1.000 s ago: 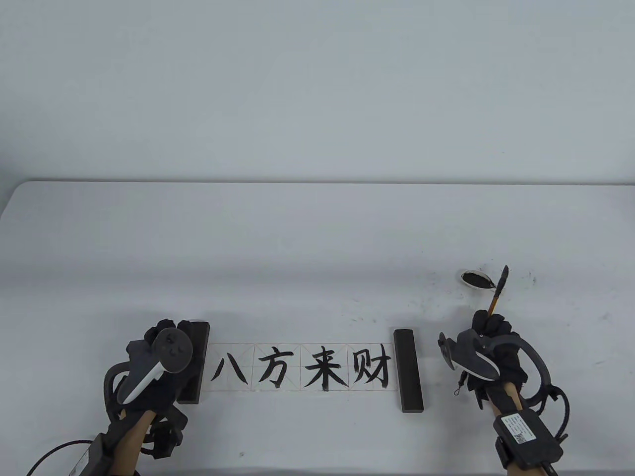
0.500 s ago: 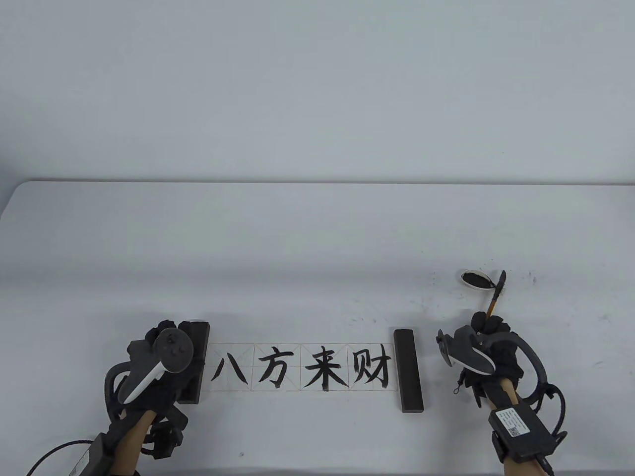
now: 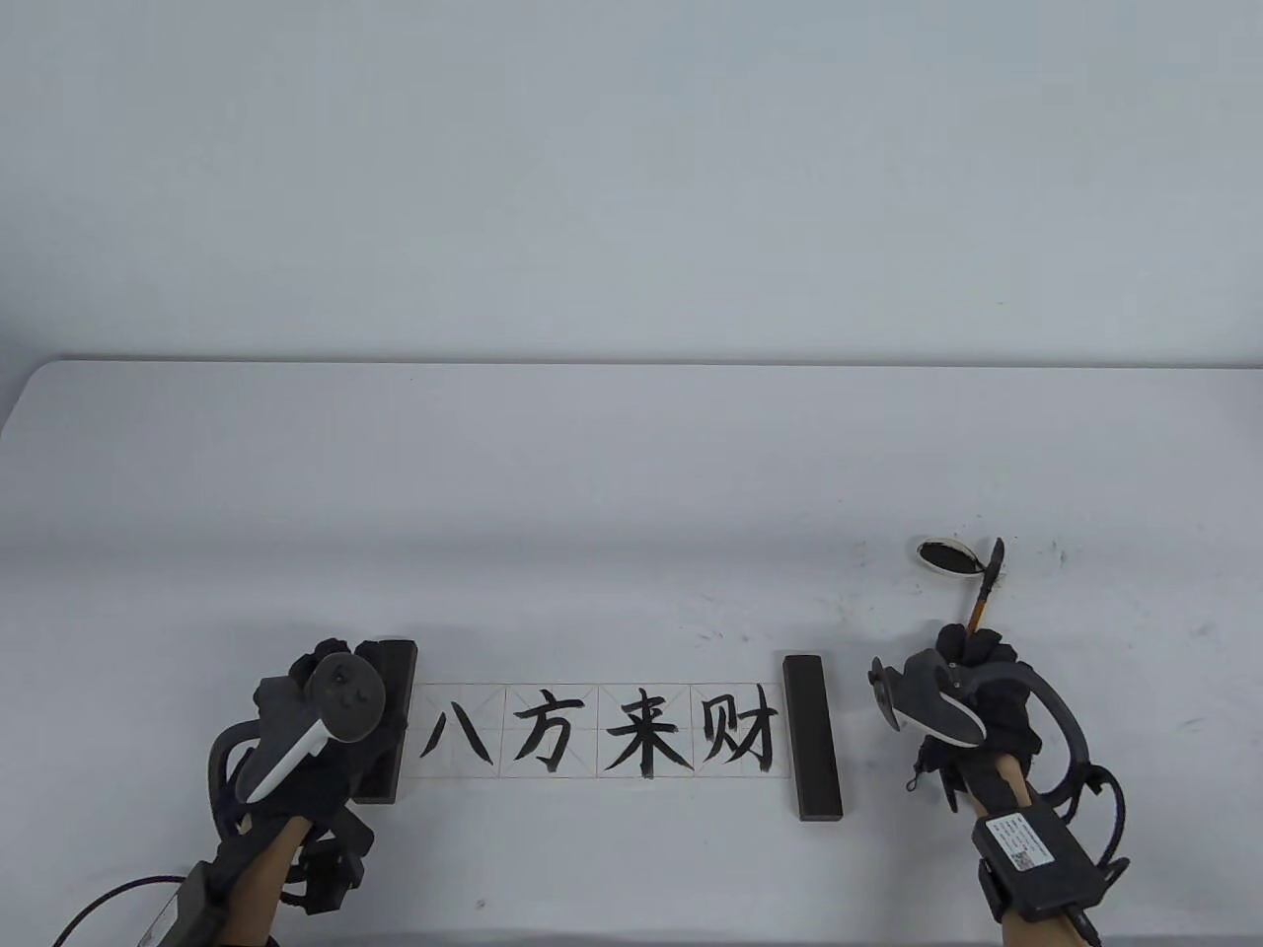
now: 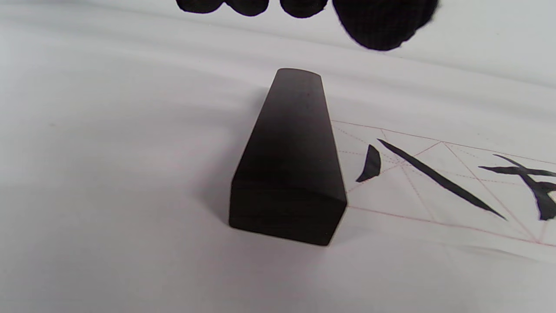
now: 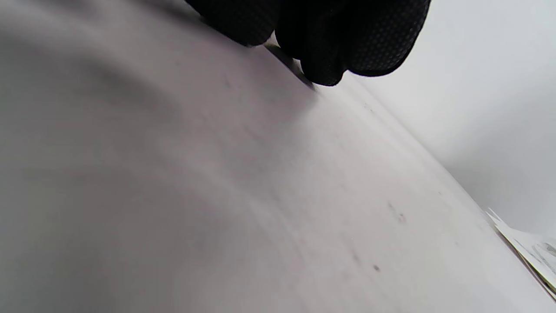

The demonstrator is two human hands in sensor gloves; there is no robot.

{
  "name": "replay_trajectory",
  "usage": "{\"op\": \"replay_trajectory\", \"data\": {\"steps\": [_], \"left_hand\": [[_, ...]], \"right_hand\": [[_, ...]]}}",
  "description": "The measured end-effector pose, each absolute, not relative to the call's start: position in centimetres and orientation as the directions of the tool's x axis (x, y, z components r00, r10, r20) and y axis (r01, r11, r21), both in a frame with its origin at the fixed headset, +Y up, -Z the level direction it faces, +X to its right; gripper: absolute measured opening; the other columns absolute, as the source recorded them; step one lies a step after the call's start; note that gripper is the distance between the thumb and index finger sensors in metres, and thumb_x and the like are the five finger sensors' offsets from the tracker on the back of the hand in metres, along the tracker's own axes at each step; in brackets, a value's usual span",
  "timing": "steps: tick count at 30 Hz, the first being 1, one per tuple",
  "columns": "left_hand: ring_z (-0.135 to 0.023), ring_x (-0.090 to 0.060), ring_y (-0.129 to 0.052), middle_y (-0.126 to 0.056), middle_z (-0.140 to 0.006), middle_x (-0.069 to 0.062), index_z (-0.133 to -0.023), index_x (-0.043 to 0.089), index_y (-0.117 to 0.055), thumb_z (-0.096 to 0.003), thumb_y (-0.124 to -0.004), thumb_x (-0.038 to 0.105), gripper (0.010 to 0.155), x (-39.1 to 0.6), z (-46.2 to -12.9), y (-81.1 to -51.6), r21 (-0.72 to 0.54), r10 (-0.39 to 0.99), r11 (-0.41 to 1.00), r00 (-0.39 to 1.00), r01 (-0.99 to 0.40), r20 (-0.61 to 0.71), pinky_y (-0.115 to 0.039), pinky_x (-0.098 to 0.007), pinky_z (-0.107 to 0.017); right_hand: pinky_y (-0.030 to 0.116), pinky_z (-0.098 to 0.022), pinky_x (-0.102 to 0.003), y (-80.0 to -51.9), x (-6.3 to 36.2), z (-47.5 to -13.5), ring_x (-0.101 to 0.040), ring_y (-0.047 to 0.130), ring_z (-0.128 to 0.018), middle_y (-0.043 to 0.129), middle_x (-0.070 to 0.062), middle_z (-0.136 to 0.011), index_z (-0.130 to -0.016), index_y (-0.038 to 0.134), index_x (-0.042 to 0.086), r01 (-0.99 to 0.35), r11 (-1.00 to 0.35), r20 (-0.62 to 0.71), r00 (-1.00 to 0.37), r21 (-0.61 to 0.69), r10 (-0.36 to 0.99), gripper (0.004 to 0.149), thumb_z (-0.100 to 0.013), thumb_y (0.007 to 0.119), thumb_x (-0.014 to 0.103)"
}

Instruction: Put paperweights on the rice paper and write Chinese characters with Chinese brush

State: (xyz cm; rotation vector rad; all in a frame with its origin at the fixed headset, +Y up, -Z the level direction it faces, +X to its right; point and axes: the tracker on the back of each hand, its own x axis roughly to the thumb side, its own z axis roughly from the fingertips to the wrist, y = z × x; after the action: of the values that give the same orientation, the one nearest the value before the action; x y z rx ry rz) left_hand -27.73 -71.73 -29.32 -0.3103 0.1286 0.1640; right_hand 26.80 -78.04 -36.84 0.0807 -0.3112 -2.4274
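Observation:
A strip of rice paper (image 3: pixel 592 779) lies on the white table, with four black characters brushed in its red grid. A dark paperweight (image 3: pixel 393 681) pins its left end and a second dark paperweight (image 3: pixel 812 737) lies at its right end. My left hand (image 3: pixel 335 656) lies over the left side of the left paperweight (image 4: pixel 289 165). Its fingertips (image 4: pixel 382 21) hang past the block's far end and grip nothing. My right hand (image 3: pixel 977 651) grips the Chinese brush (image 3: pixel 987 587). The inked tip points away from me, just right of the ink dish (image 3: pixel 945 554).
Ink specks dot the table (image 3: pixel 631 473) around the dish and above the right paperweight. A cable (image 3: pixel 109 893) trails from my left wrist at the near left. In the right wrist view, gloved fingers (image 5: pixel 347 39) fill the top and a sheet's edge (image 5: pixel 530 252) shows at the lower right.
My right hand has shifted slightly left and toward me, and the brush tip has dropped a little beside the dish. The left hand and both paperweights have not moved.

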Motion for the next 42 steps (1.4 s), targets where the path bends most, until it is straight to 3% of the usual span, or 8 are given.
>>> {"op": "replay_trajectory", "data": {"steps": [22,27,32,37,42], "left_hand": [[-0.121,-0.041,-0.025,-0.019,-0.129,-0.011,-0.121,0.032,-0.021,-0.053,-0.06,0.052,0.081,-27.7,-29.3,-71.8,-0.29,0.14,0.94,0.979,-0.178,-0.149,-0.019,-0.063,-0.084],[-0.121,-0.041,-0.025,-0.019,-0.129,-0.01,-0.121,0.032,-0.021,-0.053,-0.06,0.052,0.081,-27.7,-29.3,-71.8,-0.285,0.141,0.942,0.98,-0.177,-0.143,-0.019,-0.063,-0.084],[-0.121,-0.041,-0.025,-0.019,-0.129,-0.011,-0.121,0.032,-0.021,-0.053,-0.061,0.052,0.081,-27.7,-29.3,-71.8,-0.281,0.138,0.944,0.98,-0.174,-0.143,-0.019,-0.062,-0.084],[-0.121,-0.041,-0.025,-0.019,-0.129,-0.011,-0.121,0.032,-0.021,-0.0531,-0.06,0.051,0.081,-27.7,-29.3,-71.9,-0.278,0.14,0.944,0.979,-0.177,-0.149,-0.018,-0.06,-0.084],[-0.12,-0.039,-0.017,-0.014,-0.128,-0.007,-0.12,0.034,-0.019,-0.0534,-0.06,0.051,0.08,-27.6,-29.2,-71.8,-0.263,0.136,0.95,0.98,-0.17,-0.143,-0.014,-0.06,-0.084]], "right_hand": [[0.064,-0.066,-0.056,-78.4,27.3,-37.2,-0.04,0.066,-0.095,0.049,-0.029,-0.107,-0.108,0.024,-0.003,0.624,-0.751,-0.01,-0.768,0.215,-0.641,0.069,-0.056,0.065,0.016],[0.06,-0.068,-0.059,-76.1,28.3,-37.0,-0.043,0.061,-0.097,0.043,-0.031,-0.108,-0.108,0.02,-0.004,0.532,-0.829,-0.11,-0.826,0.174,-0.553,0.074,-0.057,0.067,0.021],[0.055,-0.068,-0.065,-71.4,28.5,-35.6,-0.047,0.057,-0.098,0.041,-0.034,-0.109,-0.109,0.02,-0.005,0.359,-0.932,-0.193,-0.913,0.039,-0.36,0.076,-0.058,0.066,0.027],[0.05,-0.067,-0.071,-67.2,27.1,-33.1,-0.052,0.053,-0.099,0.04,-0.036,-0.11,-0.111,0.025,-0.004,0.218,-0.968,-0.163,-0.967,-0.122,-0.197,0.075,-0.058,0.065,0.032],[0.046,-0.066,-0.074,-65.2,24.5,-30.8,-0.056,0.046,-0.101,0.036,-0.035,-0.113,-0.112,0.028,-0.003,0.16,-0.959,-0.088,-0.986,-0.235,-0.142,0.075,-0.059,0.064,0.034]]}}
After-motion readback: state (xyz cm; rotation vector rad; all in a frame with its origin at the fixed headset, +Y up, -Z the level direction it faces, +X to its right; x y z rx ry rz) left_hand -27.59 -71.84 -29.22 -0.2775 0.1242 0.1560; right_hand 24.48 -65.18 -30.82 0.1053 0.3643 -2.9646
